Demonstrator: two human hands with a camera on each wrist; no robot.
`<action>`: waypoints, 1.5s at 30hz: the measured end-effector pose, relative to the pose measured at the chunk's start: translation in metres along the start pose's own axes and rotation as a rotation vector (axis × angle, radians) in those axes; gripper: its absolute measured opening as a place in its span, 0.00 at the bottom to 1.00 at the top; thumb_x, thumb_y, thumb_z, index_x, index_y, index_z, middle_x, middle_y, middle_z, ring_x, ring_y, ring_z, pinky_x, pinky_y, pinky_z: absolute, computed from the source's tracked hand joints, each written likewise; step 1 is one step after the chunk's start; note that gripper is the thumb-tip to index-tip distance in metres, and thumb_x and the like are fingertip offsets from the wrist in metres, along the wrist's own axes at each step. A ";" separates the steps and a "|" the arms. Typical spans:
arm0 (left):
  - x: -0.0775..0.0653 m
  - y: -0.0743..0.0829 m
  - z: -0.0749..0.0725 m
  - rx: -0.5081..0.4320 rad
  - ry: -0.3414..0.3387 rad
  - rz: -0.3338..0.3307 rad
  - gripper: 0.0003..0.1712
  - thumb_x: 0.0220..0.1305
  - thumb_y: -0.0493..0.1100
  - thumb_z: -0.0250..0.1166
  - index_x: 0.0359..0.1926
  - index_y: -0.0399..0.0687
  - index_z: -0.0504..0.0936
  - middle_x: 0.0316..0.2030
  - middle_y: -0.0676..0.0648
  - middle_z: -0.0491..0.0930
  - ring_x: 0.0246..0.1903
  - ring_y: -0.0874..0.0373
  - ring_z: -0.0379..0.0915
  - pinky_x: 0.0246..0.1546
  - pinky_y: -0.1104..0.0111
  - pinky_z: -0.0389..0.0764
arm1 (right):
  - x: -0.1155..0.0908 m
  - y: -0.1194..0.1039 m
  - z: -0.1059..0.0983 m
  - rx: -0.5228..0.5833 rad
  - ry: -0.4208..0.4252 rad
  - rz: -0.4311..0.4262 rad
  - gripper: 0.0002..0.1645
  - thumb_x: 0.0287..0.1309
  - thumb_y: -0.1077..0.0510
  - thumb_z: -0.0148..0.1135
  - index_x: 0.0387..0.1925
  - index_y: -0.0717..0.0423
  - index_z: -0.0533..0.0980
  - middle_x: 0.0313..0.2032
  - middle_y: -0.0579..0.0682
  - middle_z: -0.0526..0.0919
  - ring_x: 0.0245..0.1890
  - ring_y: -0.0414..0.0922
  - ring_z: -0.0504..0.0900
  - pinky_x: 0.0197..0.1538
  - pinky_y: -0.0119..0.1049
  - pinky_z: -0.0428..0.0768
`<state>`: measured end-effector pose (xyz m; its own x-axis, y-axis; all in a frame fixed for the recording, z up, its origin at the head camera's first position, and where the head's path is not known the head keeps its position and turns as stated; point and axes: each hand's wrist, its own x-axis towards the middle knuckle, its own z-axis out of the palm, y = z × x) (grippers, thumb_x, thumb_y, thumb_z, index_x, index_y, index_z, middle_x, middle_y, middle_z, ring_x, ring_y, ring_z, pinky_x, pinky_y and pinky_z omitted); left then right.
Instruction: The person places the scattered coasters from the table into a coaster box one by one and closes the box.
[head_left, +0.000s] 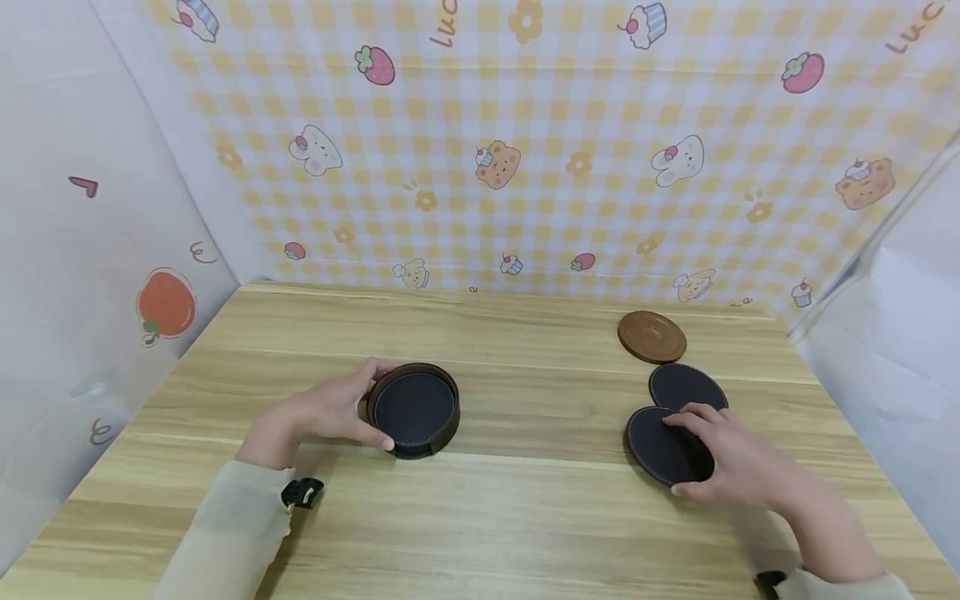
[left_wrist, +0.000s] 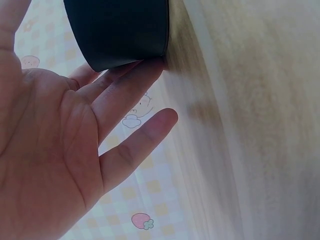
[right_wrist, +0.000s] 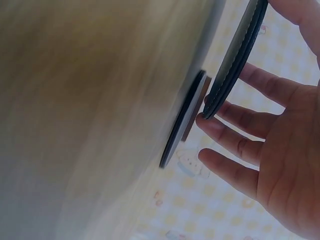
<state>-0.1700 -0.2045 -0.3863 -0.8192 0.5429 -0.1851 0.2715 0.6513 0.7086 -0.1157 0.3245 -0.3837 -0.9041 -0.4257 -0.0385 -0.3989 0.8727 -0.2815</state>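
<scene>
On the left of the table stands a round dark coaster holder (head_left: 446, 435) with a low wall, a black coaster (head_left: 414, 408) lying inside it. My left hand (head_left: 337, 410) grips the holder's left side, thumb at the front and fingers behind; its dark wall (left_wrist: 120, 32) meets the fingers in the left wrist view. At the right, my right hand (head_left: 738, 458) pinches a black round coaster (head_left: 660, 446) with a stitched edge between thumb and fingers. This coaster (right_wrist: 236, 62) is raised off the table and tilted. Another black coaster (head_left: 684, 383) lies just behind it, partly covered.
A brown round wooden coaster (head_left: 651, 336) lies at the back right, close behind the black one. The wood-grain table (head_left: 510, 517) ends at a yellow checked cloth backdrop (head_left: 465, 108). White sheeting (head_left: 900, 333) stands along the right side, and a printed white sheet (head_left: 90, 275) along the left.
</scene>
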 end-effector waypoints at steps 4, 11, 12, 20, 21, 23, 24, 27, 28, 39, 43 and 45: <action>0.000 -0.001 0.000 -0.014 0.002 0.009 0.60 0.45 0.54 0.81 0.70 0.41 0.54 0.65 0.37 0.71 0.67 0.40 0.65 0.66 0.45 0.64 | 0.008 -0.009 -0.001 0.009 -0.004 -0.013 0.48 0.35 0.38 0.81 0.59 0.55 0.76 0.61 0.64 0.73 0.56 0.64 0.71 0.50 0.59 0.76; 0.000 -0.002 0.001 -0.036 -0.002 0.015 0.59 0.46 0.53 0.80 0.70 0.41 0.53 0.65 0.37 0.71 0.67 0.41 0.65 0.66 0.45 0.64 | 0.020 -0.023 0.001 0.043 -0.024 -0.019 0.47 0.37 0.41 0.80 0.60 0.53 0.75 0.63 0.65 0.71 0.60 0.64 0.68 0.53 0.62 0.74; 0.000 -0.002 0.001 -0.038 -0.002 0.013 0.59 0.46 0.53 0.80 0.70 0.41 0.53 0.65 0.37 0.71 0.67 0.41 0.65 0.66 0.45 0.64 | 0.022 -0.025 0.002 0.042 -0.026 -0.020 0.47 0.38 0.41 0.80 0.60 0.53 0.75 0.64 0.65 0.71 0.61 0.64 0.68 0.54 0.63 0.74; 0.000 -0.002 0.001 -0.035 -0.001 -0.002 0.60 0.46 0.54 0.80 0.70 0.41 0.53 0.66 0.37 0.70 0.68 0.40 0.64 0.66 0.45 0.64 | 0.038 -0.039 0.005 0.035 -0.036 -0.060 0.47 0.38 0.41 0.80 0.61 0.51 0.74 0.63 0.62 0.72 0.61 0.63 0.69 0.54 0.59 0.75; 0.000 -0.002 0.001 -0.036 -0.002 -0.002 0.59 0.46 0.53 0.80 0.70 0.41 0.53 0.66 0.36 0.70 0.68 0.40 0.64 0.66 0.45 0.64 | 0.040 -0.041 0.005 0.036 -0.038 -0.069 0.47 0.38 0.40 0.80 0.61 0.51 0.74 0.63 0.62 0.72 0.61 0.63 0.69 0.54 0.59 0.75; 0.000 -0.001 0.000 -0.039 -0.001 -0.001 0.59 0.46 0.53 0.80 0.70 0.41 0.53 0.66 0.36 0.70 0.67 0.40 0.64 0.65 0.45 0.64 | 0.043 -0.044 0.005 0.037 -0.044 -0.077 0.47 0.39 0.40 0.80 0.62 0.51 0.74 0.63 0.62 0.72 0.62 0.64 0.68 0.55 0.59 0.75; 0.000 -0.001 0.000 -0.039 0.000 0.001 0.59 0.47 0.53 0.80 0.70 0.40 0.53 0.66 0.36 0.70 0.67 0.40 0.65 0.65 0.45 0.64 | 0.045 -0.046 0.006 0.037 -0.045 -0.080 0.47 0.39 0.40 0.80 0.62 0.51 0.74 0.63 0.62 0.72 0.62 0.63 0.68 0.55 0.58 0.75; 0.000 -0.001 0.000 -0.033 -0.002 0.000 0.59 0.47 0.53 0.80 0.70 0.41 0.53 0.66 0.36 0.70 0.67 0.40 0.65 0.65 0.45 0.64 | 0.051 -0.051 0.007 0.048 -0.051 -0.092 0.47 0.40 0.40 0.80 0.62 0.51 0.74 0.64 0.63 0.71 0.64 0.63 0.67 0.58 0.59 0.74; 0.000 -0.001 0.000 -0.032 -0.003 -0.001 0.59 0.47 0.53 0.80 0.70 0.41 0.53 0.65 0.36 0.70 0.67 0.40 0.65 0.65 0.45 0.64 | 0.053 -0.053 0.008 0.050 -0.054 -0.088 0.47 0.40 0.40 0.80 0.63 0.50 0.73 0.65 0.62 0.71 0.65 0.63 0.67 0.59 0.59 0.74; 0.000 -0.001 0.000 -0.048 -0.005 0.004 0.59 0.47 0.52 0.80 0.70 0.40 0.53 0.65 0.35 0.70 0.67 0.38 0.64 0.66 0.43 0.63 | 0.079 -0.080 0.016 0.072 -0.104 -0.129 0.48 0.42 0.41 0.78 0.66 0.47 0.71 0.68 0.60 0.68 0.68 0.60 0.66 0.62 0.58 0.72; 0.000 -0.002 0.000 -0.040 -0.003 0.006 0.59 0.47 0.53 0.80 0.70 0.40 0.53 0.66 0.35 0.70 0.67 0.38 0.65 0.66 0.44 0.63 | 0.088 -0.091 0.017 0.078 -0.124 -0.155 0.48 0.43 0.41 0.77 0.67 0.46 0.70 0.69 0.59 0.67 0.68 0.59 0.66 0.63 0.57 0.71; 0.000 -0.001 0.000 -0.039 -0.001 0.007 0.59 0.46 0.52 0.81 0.70 0.40 0.54 0.66 0.35 0.70 0.67 0.38 0.65 0.66 0.43 0.63 | 0.092 -0.097 0.018 0.084 -0.136 -0.157 0.48 0.44 0.40 0.77 0.67 0.45 0.70 0.69 0.58 0.66 0.69 0.59 0.65 0.65 0.57 0.70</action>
<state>-0.1698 -0.2054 -0.3870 -0.8169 0.5479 -0.1801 0.2577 0.6261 0.7359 -0.1579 0.1966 -0.3768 -0.8003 -0.5884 -0.1153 -0.5142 0.7724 -0.3727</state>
